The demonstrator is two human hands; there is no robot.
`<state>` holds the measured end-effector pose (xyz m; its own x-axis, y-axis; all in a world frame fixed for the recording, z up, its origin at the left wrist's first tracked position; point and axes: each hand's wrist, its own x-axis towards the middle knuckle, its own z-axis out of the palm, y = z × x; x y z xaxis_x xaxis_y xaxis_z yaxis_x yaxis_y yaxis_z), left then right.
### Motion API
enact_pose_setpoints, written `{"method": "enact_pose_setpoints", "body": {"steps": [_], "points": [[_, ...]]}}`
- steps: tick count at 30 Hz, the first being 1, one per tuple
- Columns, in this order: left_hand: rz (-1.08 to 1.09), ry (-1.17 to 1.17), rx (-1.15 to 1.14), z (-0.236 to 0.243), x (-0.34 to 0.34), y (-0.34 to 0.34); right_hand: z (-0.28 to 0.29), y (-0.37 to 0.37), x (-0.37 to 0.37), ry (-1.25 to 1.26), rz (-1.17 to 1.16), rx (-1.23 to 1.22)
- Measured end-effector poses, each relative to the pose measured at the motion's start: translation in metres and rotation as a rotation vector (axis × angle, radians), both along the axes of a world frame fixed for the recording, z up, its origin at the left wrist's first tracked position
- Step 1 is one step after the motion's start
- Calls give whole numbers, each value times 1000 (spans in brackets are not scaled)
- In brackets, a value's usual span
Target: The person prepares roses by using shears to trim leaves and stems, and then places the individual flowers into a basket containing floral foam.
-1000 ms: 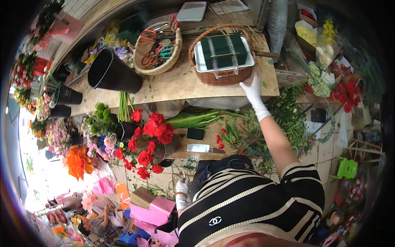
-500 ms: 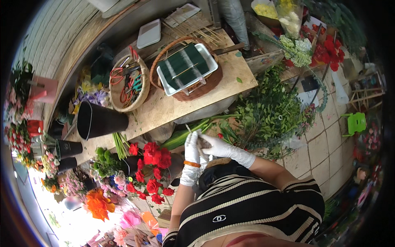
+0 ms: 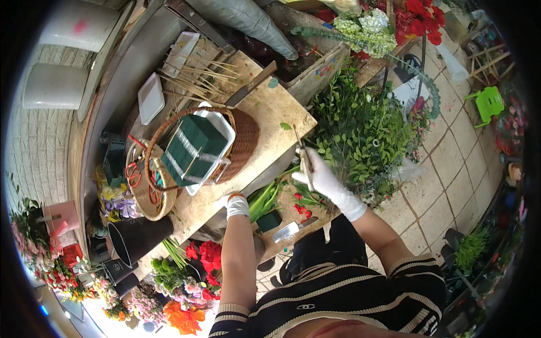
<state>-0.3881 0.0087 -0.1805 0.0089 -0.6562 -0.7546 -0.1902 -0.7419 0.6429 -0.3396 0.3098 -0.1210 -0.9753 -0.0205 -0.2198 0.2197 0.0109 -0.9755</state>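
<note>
My right hand (image 3: 320, 176), in a white glove, grips a pair of pruning shears (image 3: 305, 160) whose tips point up past the table's right front corner. My left hand (image 3: 224, 203), also gloved, is at the table's front edge, below the basket; its fingers are hard to make out. An orange bracelet (image 3: 237, 196) circles that wrist. Just beyond stands a brown wicker basket (image 3: 246, 135) with a tall handle. On it rests a white tray (image 3: 223, 125) bearing a dark green foam block (image 3: 193, 147), bound with clear tape.
A round basket of scissors (image 3: 147, 191) and a black bucket (image 3: 138, 239) stand left on the wooden table (image 3: 282, 110). A knife (image 3: 251, 84) and thin sticks (image 3: 194, 76) lie behind. Leafy branches (image 3: 366, 112) fill the right; a cleaver (image 3: 286, 231) and red roses (image 3: 209, 256) are nearer me.
My hands, together in front of me before, have parted: the left moved left to the table edge, the right moved right and up with the shears. The view has turned and shifted.
</note>
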Motion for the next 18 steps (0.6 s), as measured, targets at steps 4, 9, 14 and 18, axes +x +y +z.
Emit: {"method": "enact_pose_setpoints", "body": {"steps": [4,9,14,18], "points": [[-7,-59,-147,-17,-12,8,15,38,-98,392,-200,365],[6,-117,-242,-34,-12,1,-19,65,-255,795,-156,726],[30,-157,-272,-37,-14,-4,-40,58,-309,683,143,892],[61,-177,-285,-35,-17,-3,-40,49,-304,572,257,846]]}}
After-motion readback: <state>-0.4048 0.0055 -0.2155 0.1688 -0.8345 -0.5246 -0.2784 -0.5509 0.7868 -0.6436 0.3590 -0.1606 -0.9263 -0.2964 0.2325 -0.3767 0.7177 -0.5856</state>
